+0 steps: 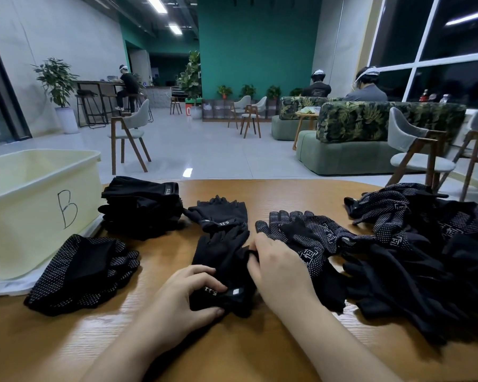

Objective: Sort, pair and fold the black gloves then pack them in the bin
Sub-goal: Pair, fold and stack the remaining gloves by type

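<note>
Wooden table point(75, 351), glossy grain, curved far edge; tiled floor beyond it, with chairs, patterned sofas, potted plants, a teal wall and dark windows at right.

Pale bin point(25, 216), marked "B", stands at the table's left edge; its inside is mostly out of view.

Folded plain gloves point(142, 206) are stacked just beside the bin. A folded dotted pair point(80, 274) lies nearer, in front of the bin. One plain glove point(221, 213) lies flat at centre. The unsorted heap point(414, 252) of dotted and plain gloves covers the table's right side up to the right edge.

Plain glove being worked point(224, 260) lies at centre front, cuff toward the person. Left hand point(185, 296): grip curled round the cuff end, thumb under, fingers on top. Right hand point(273, 268): fingers pinch the glove's right side at mid-length, probably a fold of the fabric.

Bare table shows between the hands and the dotted pair, and along the near edge.
</note>
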### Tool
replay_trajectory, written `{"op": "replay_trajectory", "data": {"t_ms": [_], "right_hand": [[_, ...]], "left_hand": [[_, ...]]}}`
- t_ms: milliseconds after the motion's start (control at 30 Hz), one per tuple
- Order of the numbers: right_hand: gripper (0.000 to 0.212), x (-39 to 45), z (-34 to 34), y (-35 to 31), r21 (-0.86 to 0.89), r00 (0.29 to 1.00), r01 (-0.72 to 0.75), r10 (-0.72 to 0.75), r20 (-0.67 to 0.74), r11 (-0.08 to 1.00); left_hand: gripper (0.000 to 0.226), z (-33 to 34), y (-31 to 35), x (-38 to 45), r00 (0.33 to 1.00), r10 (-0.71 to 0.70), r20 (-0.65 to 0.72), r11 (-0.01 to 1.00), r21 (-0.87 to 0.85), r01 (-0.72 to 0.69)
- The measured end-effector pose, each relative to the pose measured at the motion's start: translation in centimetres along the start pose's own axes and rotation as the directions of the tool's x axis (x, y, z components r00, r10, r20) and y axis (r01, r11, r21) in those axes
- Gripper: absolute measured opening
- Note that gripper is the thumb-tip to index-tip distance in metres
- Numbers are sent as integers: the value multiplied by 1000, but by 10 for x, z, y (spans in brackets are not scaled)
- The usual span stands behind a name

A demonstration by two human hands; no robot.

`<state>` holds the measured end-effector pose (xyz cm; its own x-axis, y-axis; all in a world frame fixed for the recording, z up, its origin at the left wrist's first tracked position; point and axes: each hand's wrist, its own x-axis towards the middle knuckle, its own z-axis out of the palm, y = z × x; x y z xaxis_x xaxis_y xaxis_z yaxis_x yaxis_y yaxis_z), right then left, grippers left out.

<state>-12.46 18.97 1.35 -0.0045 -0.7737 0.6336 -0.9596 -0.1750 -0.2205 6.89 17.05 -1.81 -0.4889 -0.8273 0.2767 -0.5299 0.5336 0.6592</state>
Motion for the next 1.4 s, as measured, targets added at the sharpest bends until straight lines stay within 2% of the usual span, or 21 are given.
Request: {"op": "replay_trajectory", "data": {"t_ms": [67,133,200,233,300,367,467,567,633,667,733,800,900,967,1033,1100,1167,1233,1300,1400], "right_hand": [[21,-4,3,8,-3,1000,-22,22,5,1000],[27,-8,5,12,-46,990,-86,91,106,995],[20,-10,9,14,-85,973,-120,134,187,989],[22,-11,11,14,-58,963,-132,142,228,990],[26,-13,12,13,1,968,-131,127,217,991],[28,-14,12,11,21,959,-123,113,260,992],[41,-17,15,6,73,946,-91,63,319,993],[55,-18,18,-1,129,949,-58,15,316,990],[68,-19,17,-3,166,950,-48,-7,313,985],[71,-19,16,-2,177,950,-53,-5,313,983],[66,-19,14,-1,216,967,-69,11,256,974],[47,-20,13,-1,247,988,-41,2,156,968],[22,-20,17,-3,323,996,72,-88,33,944],[17,-17,17,-8,366,990,125,-139,11,922],[22,-15,14,-15,416,984,159,-176,2,895],[39,-13,5,-29,495,975,147,-209,71,857],[68,-14,-1,-46,551,932,71,-251,260,832],[89,-13,3,-58,499,892,26,-246,381,866],[90,-11,11,-64,471,907,-31,-174,384,881],[63,-8,20,-60,469,943,-78,-88,322,880]], "left_hand": [[35,0,0,-1,1000,10,-15,1000,2,-10],[36,0,-1,-1,999,25,-42,1000,3,-25],[35,0,-2,-2,996,47,-75,999,18,-46],[32,0,-1,-3,994,52,-100,999,22,-50],[24,-1,0,-3,987,45,-151,999,17,-43],[29,-2,2,-4,984,31,-173,1000,-1,-31],[21,-4,7,-5,983,-23,-182,994,-109,3],[36,-5,8,-4,976,-75,-206,978,-207,31],[17,-5,8,-3,970,-92,-225,983,-177,52],[16,-6,8,-3,969,-85,-233,989,-137,53],[36,-6,6,-5,960,-49,-277,997,-74,29],[38,-9,11,-7,943,-51,-327,998,-45,39],[49,-21,24,-6,923,-18,-385,1000,-3,18],[61,-34,32,-3,914,28,-406,998,62,-3],[62,-47,39,-1,913,19,-407,995,97,22],[66,-55,46,1,903,-43,-428,994,77,84],[64,-54,54,5,891,-103,-442,991,36,133],[57,-46,60,9,884,-148,-444,988,-30,151],[46,-39,62,12,884,-154,-440,988,-89,128],[43,-37,64,16,908,-171,-382,969,-231,85]]}}
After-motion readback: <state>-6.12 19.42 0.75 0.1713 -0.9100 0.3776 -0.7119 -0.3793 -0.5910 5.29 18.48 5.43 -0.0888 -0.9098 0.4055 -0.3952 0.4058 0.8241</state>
